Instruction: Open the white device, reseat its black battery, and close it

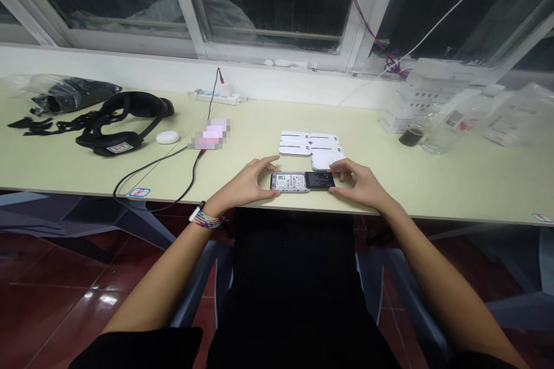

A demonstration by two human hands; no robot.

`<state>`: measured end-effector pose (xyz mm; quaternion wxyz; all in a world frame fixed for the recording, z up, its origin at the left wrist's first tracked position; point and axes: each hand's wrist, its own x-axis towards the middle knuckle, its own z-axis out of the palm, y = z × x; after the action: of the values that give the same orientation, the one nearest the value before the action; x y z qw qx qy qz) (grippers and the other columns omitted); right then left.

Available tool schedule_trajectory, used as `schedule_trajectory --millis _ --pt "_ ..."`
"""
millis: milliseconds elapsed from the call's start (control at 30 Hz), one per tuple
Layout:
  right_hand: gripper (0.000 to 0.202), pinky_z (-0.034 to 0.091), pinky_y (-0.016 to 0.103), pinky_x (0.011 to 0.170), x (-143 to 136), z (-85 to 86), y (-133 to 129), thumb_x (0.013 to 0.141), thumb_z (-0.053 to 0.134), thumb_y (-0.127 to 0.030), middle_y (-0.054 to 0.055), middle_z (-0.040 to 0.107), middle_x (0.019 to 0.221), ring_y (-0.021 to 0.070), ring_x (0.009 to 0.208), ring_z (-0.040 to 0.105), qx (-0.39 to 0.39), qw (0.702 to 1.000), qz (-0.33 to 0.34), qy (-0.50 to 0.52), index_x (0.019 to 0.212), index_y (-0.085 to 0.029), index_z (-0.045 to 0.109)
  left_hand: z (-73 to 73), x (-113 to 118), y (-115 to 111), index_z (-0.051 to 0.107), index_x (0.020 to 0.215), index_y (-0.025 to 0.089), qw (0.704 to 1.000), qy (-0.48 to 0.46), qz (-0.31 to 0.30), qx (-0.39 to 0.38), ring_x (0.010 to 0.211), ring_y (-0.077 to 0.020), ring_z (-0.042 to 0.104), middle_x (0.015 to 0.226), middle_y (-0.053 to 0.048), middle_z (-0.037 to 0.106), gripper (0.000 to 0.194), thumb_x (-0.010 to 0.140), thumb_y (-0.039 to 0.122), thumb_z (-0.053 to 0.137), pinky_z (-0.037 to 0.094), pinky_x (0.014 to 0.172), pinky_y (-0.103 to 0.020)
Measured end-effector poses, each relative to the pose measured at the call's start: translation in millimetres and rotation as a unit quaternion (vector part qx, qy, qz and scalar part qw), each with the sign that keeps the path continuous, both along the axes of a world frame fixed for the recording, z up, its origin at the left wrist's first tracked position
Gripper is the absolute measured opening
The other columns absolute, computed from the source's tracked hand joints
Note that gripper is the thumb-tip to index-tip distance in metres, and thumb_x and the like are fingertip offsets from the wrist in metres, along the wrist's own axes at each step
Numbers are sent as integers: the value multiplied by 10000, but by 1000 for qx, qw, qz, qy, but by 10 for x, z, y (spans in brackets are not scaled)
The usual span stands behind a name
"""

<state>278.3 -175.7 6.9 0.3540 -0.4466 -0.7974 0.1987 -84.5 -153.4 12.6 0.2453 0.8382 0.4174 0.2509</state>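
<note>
Near the table's front edge lies an open device casing (291, 182) with a printed label inside. A black battery (319, 180) lies against its right end. My left hand (247, 183) holds the casing's left end between thumb and fingers. The thumb and fingers of my right hand (358, 183) are at the battery's right end, gripping it. Just behind are several white rounded pieces (295, 143) with black marks, laid close together; one at the lower right (324, 159) is right behind the battery.
On the pale table (255, 121) are a black headset (125, 121), a white oval case (167, 137), a cabled phone-like item (211, 134) and a power strip (217, 97). Right: a dark-liquid cup (411, 136), a clear bottle (444, 130), white boxes (422, 92).
</note>
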Motion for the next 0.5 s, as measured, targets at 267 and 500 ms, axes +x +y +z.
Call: schedule_trajectory --millis 267,500 --pt "428 554 427 790 -36 20 27 849 832 -388 52 761 1077 237 836 645 -1 1000 15 8 1229 -289 661 21 13 -13 401 1686 312 1000 6 6 -5 1432 -333 547 1423 -46 727 931 872 401 842 385 1270 -530" --pt "419 562 418 796 -270 249 89 842 830 -347 53 755 1149 235 872 656 26 998 49 15 1216 -294 646 36 18 -30 418 1675 322 1000 -5 -2 3 1417 -342 565 1406 -51 737 905 873 399 830 393 1258 -542"
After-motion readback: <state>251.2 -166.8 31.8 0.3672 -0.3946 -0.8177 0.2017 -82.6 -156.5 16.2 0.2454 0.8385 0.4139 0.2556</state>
